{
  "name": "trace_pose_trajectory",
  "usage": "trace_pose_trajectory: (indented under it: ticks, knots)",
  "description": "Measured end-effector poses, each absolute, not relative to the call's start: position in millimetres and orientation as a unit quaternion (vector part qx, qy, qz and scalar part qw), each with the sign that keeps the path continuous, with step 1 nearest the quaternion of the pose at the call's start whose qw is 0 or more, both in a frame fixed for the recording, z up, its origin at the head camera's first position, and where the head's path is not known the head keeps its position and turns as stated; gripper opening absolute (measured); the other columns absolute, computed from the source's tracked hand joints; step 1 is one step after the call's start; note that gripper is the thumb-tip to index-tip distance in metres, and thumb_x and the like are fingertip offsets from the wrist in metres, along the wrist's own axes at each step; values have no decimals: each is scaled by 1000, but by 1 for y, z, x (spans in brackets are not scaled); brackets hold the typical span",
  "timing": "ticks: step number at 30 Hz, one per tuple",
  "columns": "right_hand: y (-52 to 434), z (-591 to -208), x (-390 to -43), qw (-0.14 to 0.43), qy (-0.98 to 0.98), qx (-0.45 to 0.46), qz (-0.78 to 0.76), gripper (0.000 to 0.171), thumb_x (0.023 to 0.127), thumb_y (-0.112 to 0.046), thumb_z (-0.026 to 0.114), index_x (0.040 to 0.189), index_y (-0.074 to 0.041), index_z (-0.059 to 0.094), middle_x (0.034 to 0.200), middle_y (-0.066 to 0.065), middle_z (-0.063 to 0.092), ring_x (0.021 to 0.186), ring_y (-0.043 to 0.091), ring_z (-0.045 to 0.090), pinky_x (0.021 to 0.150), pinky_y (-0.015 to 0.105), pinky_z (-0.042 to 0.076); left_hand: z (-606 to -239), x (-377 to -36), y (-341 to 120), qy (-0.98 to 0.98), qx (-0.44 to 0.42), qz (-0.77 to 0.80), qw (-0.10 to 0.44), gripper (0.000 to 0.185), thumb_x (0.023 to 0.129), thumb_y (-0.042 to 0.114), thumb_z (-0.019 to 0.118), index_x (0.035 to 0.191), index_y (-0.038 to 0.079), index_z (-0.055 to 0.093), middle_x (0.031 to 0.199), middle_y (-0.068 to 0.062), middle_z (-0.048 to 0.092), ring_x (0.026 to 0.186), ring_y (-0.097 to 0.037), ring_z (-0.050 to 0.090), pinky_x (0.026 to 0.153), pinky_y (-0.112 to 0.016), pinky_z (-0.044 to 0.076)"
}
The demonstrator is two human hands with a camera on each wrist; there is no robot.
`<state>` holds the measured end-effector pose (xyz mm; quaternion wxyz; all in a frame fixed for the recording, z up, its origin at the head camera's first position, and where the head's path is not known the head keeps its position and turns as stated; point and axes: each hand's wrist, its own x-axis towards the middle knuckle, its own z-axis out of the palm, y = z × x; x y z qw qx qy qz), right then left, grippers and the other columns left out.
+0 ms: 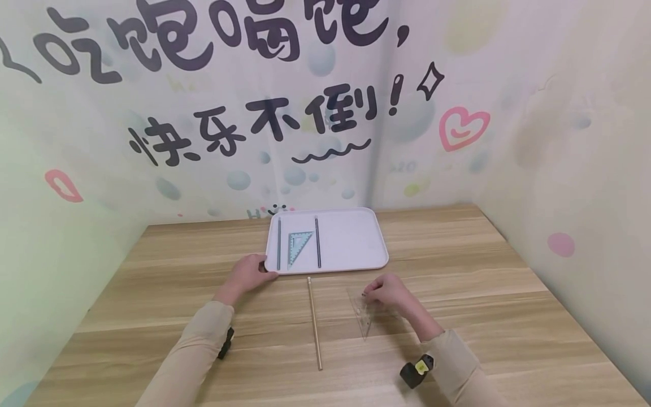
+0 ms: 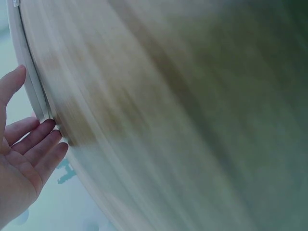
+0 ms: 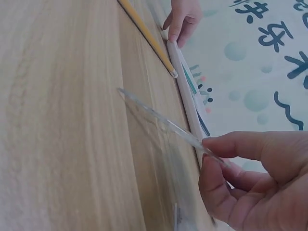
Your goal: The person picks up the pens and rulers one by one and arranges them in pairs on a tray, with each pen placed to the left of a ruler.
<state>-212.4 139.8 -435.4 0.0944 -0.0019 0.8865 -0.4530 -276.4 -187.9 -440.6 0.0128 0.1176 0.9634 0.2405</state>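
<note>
My left hand (image 1: 249, 273) holds the front left corner of the white tray (image 1: 351, 267), thumb at the front edge and fingers at the left side. In the right hand (image 1: 390, 292), a clear triangular set square (image 1: 364, 316) is pinched between thumb and fingers, tilted over the table to the right of the pencil. A yellow pencil (image 1: 315, 328) lies lengthwise on the table between the hands. On the tray are a greenish-grey pencil (image 1: 278, 246), a light blue set square (image 1: 292, 249) and a dark pencil (image 1: 318, 243).
The wooden table (image 1: 152, 271) meets a printed wall (image 1: 229, 169) behind the tray and pale walls at both sides. A dark camera (image 1: 414, 372) sits on the right wrist, another (image 1: 226, 343) on the left.
</note>
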Motion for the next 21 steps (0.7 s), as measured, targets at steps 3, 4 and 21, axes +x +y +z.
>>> trace_pose_trajectory:
  ticks: [3, 4, 21]
  knots:
    - [143, -439, -216, 112, 871, 0, -479, 10, 71, -1, 67, 80, 4, 67, 67, 1, 61, 56, 9, 50, 52, 22, 41, -441, -277, -188, 964, 115, 241, 13, 26, 78, 28, 70, 76, 7, 53, 66, -3, 45, 64, -16, 41, 57, -29, 31]
    - [143, -440, -216, 116, 865, 3, -487, 10, 71, -1, 67, 80, 5, 67, 66, 1, 61, 56, 9, 50, 53, 22, 41, -442, -277, -188, 964, 115, 241, 12, 26, 78, 27, 70, 76, 7, 53, 66, -3, 44, 64, -16, 41, 57, -29, 31]
    - [146, -440, -222, 145, 813, 4, -564, 19, 72, 0, 64, 89, 10, 64, 63, -4, 58, 57, 8, 47, 54, 24, 39, -442, -276, -189, 963, 119, 241, 14, 28, 78, 28, 70, 73, 8, 51, 64, -2, 42, 62, -15, 40, 56, -28, 31]
